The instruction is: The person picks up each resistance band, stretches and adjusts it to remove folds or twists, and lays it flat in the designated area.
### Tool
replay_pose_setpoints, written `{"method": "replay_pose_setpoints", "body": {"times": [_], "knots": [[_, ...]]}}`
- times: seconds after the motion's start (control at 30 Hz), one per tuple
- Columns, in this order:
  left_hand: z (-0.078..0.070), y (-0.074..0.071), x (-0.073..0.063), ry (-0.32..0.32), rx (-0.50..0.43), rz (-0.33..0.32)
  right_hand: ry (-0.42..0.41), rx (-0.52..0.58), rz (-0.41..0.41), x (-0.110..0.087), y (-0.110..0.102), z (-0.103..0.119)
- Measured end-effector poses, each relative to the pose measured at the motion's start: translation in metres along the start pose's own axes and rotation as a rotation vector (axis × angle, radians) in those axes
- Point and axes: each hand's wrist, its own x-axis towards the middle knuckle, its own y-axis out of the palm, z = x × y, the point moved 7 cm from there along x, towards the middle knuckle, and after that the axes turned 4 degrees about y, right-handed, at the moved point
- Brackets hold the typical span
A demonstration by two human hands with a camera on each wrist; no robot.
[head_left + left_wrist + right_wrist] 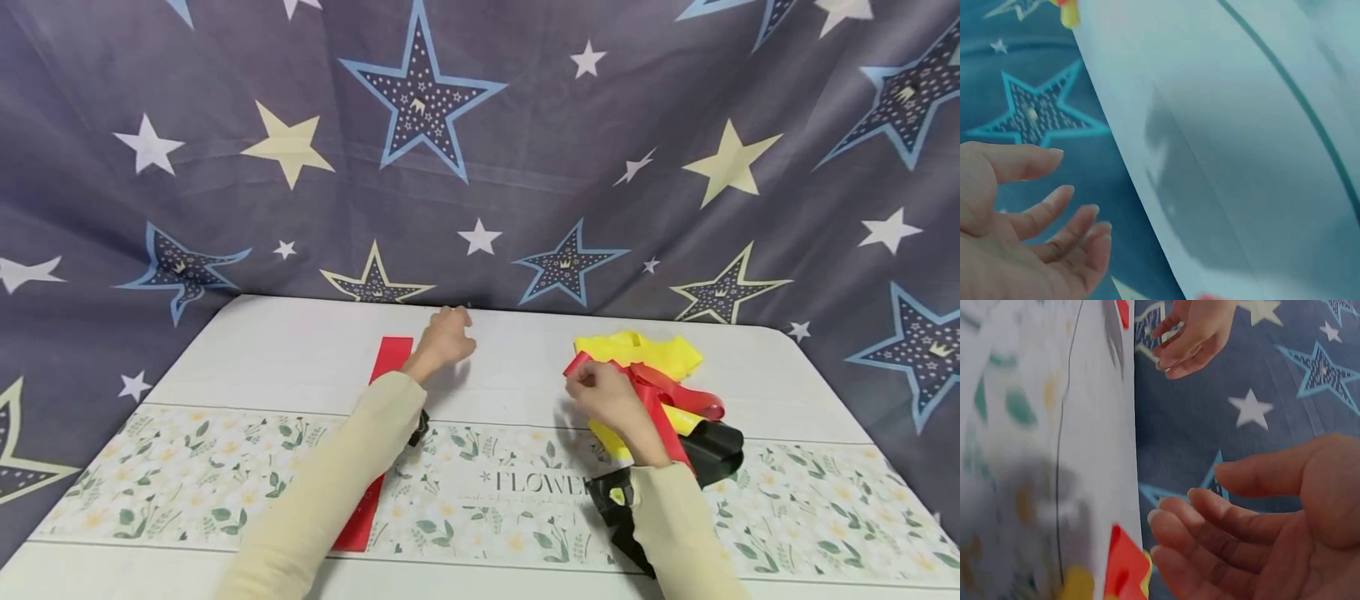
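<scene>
My left hand [446, 337] hovers over the white back part of the table, fingers loosely bent and holding nothing. Beneath that forearm, a red ribbon strip [392, 354] lies flat and lengthwise; the sleeve hides its middle. My right hand [609, 402] is over the left side of a heap of ribbons, its fingers loosely curved with nothing between them in the right wrist view. In the heap are a yellow ribbon [663, 357], a looped red ribbon [686, 396] and a black ribbon [712, 454]. The right forearm covers part of the heap.
The table has a white top [510, 367] with a floral band [187, 475] across it, printed with "FLOWER". A dark cloth [510, 200] with stars hangs behind the back edge. A small dark object [420, 427] shows by the left wrist.
</scene>
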Motion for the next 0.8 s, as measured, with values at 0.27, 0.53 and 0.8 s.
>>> {"method": "replay_pose_setpoints", "body": {"times": [0.27, 0.53, 0.8], "knots": [[-0.037, 0.026, 0.010, 0.097, -0.115, 0.009, 0.078, -0.025, -0.023, -0.003, -0.022, -0.019], [-0.089, 0.058, 0.016, 0.209, -0.235, 0.024, 0.080, -0.062, -0.085, -0.014, -0.051, -0.036], [-0.118, 0.101, 0.017, 0.175, -0.275, 0.148, 0.117, -0.080, -0.079, -0.023, -0.059, -0.050]]}}
